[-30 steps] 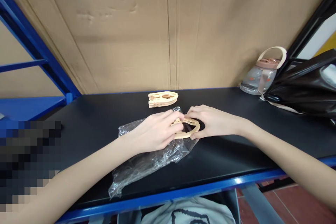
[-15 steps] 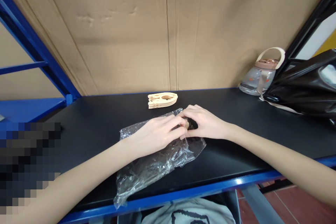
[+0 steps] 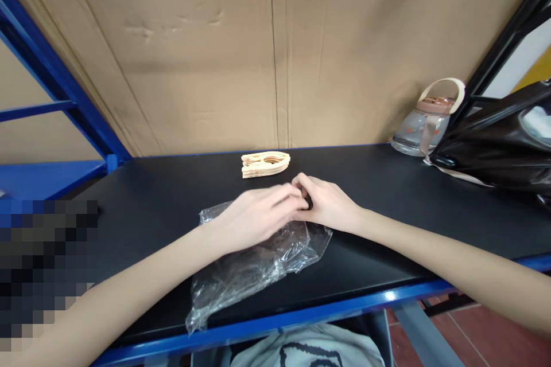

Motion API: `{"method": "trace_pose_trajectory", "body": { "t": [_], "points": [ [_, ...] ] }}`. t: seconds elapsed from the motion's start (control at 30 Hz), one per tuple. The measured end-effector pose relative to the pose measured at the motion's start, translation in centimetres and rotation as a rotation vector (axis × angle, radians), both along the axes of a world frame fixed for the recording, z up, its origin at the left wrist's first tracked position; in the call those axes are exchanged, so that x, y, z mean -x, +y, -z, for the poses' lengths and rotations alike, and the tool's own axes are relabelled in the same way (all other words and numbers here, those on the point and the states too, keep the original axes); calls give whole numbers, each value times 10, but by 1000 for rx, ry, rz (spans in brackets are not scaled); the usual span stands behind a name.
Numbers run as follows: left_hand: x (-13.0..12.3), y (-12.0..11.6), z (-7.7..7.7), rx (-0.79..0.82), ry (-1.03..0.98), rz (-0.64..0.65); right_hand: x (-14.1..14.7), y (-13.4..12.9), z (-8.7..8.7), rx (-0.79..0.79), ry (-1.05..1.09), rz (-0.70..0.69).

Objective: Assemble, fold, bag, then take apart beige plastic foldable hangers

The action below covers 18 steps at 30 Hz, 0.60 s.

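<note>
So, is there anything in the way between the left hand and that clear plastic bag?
Nothing visible: the left hand is over the clear plastic bag, with the right hand beside its fingers. What is under the left palm is hidden.

pieces [image 3: 265, 172]: pale cream | plastic bag [image 3: 245, 275]: colourless | tabletop [image 3: 387, 189]: black | frame [image 3: 87, 120]: blue | cardboard [image 3: 193, 69]: tan
</note>
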<state>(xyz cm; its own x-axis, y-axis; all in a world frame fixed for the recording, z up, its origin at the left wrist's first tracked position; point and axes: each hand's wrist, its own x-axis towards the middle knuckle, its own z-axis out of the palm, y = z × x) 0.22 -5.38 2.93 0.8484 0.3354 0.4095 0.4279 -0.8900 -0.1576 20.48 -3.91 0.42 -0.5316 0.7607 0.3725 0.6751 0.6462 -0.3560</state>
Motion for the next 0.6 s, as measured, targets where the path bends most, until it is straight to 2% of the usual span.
{"method": "trace_pose_trajectory", "body": {
  "t": [0.13,0.17,0.27,0.4,0.5,0.6],
  "points": [
    [21,22,-3,219,-111,-365,-1,1,-1,-37,-34,87],
    [26,28,-2,299,-104,-401,-2,1,-1,-39,-44,95],
    [38,41,0,482,-52,-357,-4,1,-3,-56,-65,37],
    [39,41,-4,644,2,-267,-7,2,-3,-50,-66,-92],
    [36,36,-7,640,54,-199,-9,3,-2,-47,-76,-128],
    [35,35,-4,585,84,-205,-10,5,-1,-49,-83,-164]
  ]
}}
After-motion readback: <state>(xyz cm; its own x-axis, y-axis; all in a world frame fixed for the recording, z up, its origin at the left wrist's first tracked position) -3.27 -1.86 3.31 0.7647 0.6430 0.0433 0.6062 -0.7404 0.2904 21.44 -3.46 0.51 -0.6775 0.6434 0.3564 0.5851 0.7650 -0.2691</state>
